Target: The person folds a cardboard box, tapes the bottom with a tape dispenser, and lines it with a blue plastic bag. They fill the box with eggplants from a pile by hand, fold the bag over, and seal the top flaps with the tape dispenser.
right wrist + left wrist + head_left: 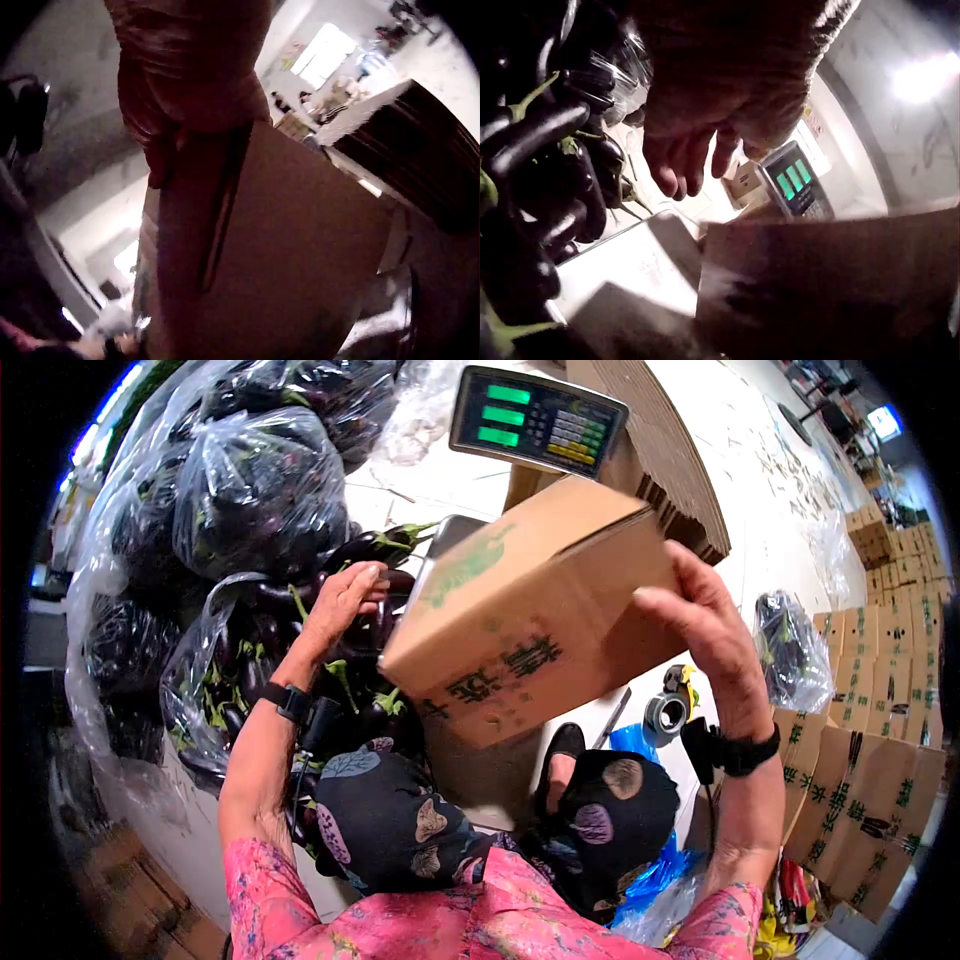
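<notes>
A brown cardboard box (520, 610) with green and black print hangs tilted over the scale's metal plate (630, 270). My right hand (700, 620) lies flat against the box's right end, fingers spread and thumb pointing left. The right wrist view shows that hand (187, 112) pressed on the box (300, 255) beside a flap seam. My left hand (345, 595) is off the box, near its left corner, above loose purple eggplants (370, 545). Its fingers (690, 150) hang relaxed and hold nothing, with the box (832, 285) below them.
The scale's display (535, 420) glows green behind the box. Clear bags of eggplants (260, 490) are heaped at the left. A stack of flat cardboard (660, 450) leans at the back. Folded boxes (860, 780) and a tape dispenser (668, 710) lie at the right.
</notes>
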`<action>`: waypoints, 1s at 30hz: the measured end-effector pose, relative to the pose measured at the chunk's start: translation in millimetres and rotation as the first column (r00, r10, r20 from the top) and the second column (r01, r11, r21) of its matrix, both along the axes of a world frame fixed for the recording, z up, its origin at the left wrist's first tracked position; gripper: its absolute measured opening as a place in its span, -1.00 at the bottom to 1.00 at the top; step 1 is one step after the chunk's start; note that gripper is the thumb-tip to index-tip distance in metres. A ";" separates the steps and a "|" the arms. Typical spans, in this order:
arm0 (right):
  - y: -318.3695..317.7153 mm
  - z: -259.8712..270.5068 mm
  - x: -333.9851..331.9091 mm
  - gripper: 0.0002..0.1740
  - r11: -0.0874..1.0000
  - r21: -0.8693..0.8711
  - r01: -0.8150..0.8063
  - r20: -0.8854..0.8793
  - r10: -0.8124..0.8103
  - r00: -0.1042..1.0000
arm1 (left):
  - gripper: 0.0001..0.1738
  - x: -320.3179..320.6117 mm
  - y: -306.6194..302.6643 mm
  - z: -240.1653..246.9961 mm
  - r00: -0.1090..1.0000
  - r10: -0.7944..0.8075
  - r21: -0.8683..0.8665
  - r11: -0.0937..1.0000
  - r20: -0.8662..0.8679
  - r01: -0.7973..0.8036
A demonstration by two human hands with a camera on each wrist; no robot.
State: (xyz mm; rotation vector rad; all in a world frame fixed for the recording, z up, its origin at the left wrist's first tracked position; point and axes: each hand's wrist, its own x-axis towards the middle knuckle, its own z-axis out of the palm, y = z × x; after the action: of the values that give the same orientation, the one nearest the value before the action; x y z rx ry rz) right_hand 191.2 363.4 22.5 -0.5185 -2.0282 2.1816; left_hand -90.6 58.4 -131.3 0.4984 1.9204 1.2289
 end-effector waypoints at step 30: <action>-74.1 -183.6 -9.4 -0.27 0.834 -0.186 0.519 0.544 -0.353 0.761 | -0.34 84.3 -20.7 -69.4 0.909 0.160 0.132 0.965 0.384 -0.226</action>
State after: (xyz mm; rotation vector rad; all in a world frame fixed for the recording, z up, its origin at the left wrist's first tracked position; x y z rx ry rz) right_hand 181.8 289.3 -161.1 -1.5675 -1.4645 2.2197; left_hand -6.4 37.7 -200.6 0.1452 1.5748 1.5088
